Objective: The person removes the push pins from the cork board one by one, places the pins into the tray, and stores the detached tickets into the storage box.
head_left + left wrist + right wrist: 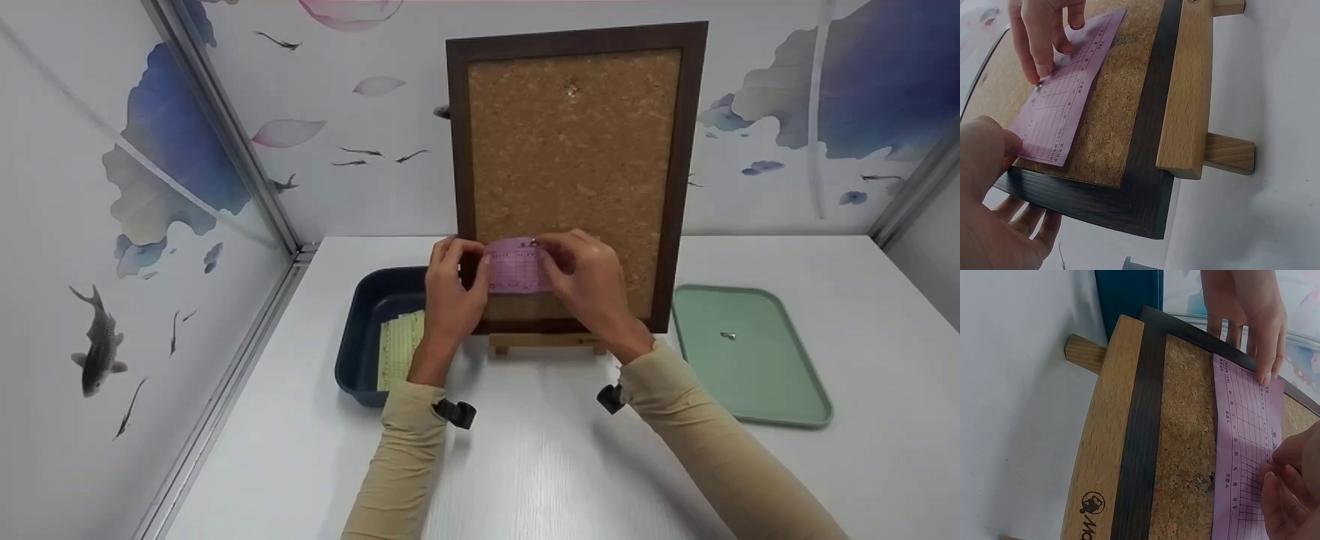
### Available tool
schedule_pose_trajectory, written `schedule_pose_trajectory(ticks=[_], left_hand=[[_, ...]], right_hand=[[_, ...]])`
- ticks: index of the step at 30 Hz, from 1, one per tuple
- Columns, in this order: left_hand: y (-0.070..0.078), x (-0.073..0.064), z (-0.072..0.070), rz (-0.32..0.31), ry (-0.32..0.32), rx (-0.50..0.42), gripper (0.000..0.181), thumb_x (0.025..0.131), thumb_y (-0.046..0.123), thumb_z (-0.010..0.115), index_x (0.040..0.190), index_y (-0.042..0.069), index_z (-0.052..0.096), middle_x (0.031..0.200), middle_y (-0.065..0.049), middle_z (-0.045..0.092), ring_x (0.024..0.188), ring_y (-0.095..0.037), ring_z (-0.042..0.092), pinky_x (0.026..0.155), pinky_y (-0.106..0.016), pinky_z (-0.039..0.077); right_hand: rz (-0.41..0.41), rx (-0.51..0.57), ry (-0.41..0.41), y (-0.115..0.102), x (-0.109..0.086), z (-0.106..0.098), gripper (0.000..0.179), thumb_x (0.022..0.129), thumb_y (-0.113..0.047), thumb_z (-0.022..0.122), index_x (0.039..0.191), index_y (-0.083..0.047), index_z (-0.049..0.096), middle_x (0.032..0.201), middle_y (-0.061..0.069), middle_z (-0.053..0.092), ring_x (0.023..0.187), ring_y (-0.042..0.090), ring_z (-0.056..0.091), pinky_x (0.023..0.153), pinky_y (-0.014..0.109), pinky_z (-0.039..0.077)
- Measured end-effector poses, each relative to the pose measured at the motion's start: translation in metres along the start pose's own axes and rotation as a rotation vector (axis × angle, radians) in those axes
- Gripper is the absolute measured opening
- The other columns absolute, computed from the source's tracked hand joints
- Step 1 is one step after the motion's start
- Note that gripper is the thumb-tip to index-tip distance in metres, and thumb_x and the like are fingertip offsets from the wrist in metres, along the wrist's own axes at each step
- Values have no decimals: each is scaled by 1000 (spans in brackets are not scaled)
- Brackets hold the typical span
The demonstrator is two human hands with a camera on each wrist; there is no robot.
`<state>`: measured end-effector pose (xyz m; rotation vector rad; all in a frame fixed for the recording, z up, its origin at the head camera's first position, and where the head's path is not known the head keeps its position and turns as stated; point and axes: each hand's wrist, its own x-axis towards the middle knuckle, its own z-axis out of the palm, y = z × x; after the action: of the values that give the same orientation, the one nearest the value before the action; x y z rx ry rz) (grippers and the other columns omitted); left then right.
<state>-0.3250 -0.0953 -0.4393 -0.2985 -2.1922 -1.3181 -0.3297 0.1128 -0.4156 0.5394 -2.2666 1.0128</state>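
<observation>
A pink printed receipt slip lies against the lower part of a cork board with a dark wooden frame. My left hand holds the slip's left end, thumb on the paper and the other fingers behind the frame's edge. At the slip's upper edge, my right hand pinches a small shiny pushpin between thumb and fingertip. In the right wrist view, those fingertips hide the pin. The slip bows slightly off the cork along its lower edge.
The board leans on a light wooden stand. To the left, a dark blue bin holds yellow-green printed slips. At right lies a green tray with small shiny metal pieces. Something small glints high on the cork.
</observation>
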Motion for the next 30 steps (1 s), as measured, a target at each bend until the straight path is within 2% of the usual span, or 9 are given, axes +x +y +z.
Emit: schedule_pose_trajectory(ticks=[7, 21, 30], left_hand=[[1, 0, -1, 0, -5, 7, 13, 108, 20, 68, 117, 11, 72, 135, -9, 61, 132, -21, 60, 110, -39, 55], [-2, 0, -2, 24, -2, 5, 11, 108, 19, 69, 115, 11, 72, 133, -9, 61, 120, -19, 62, 99, -36, 58], [-1, 0, -2, 18, 2, 38, 13, 107, 20, 69, 117, 12, 73, 132, -9, 62, 116, -19, 63, 100, -35, 59]], right_hand=[[7, -11, -2, -2, 3, 1, 13, 103, -16, 76, 114, -11, 81, 102, 5, 77, 87, 19, 70, 78, 35, 59], [-17, -26, 21, -4, 6, 5, 12, 101, -20, 79, 111, -13, 78, 102, 5, 78, 88, 20, 72, 81, 39, 60], [-76, -195, 91, -12, 6, 11, 9, 100, -16, 78, 107, -10, 78, 101, 8, 75, 87, 24, 74, 72, 46, 63]])
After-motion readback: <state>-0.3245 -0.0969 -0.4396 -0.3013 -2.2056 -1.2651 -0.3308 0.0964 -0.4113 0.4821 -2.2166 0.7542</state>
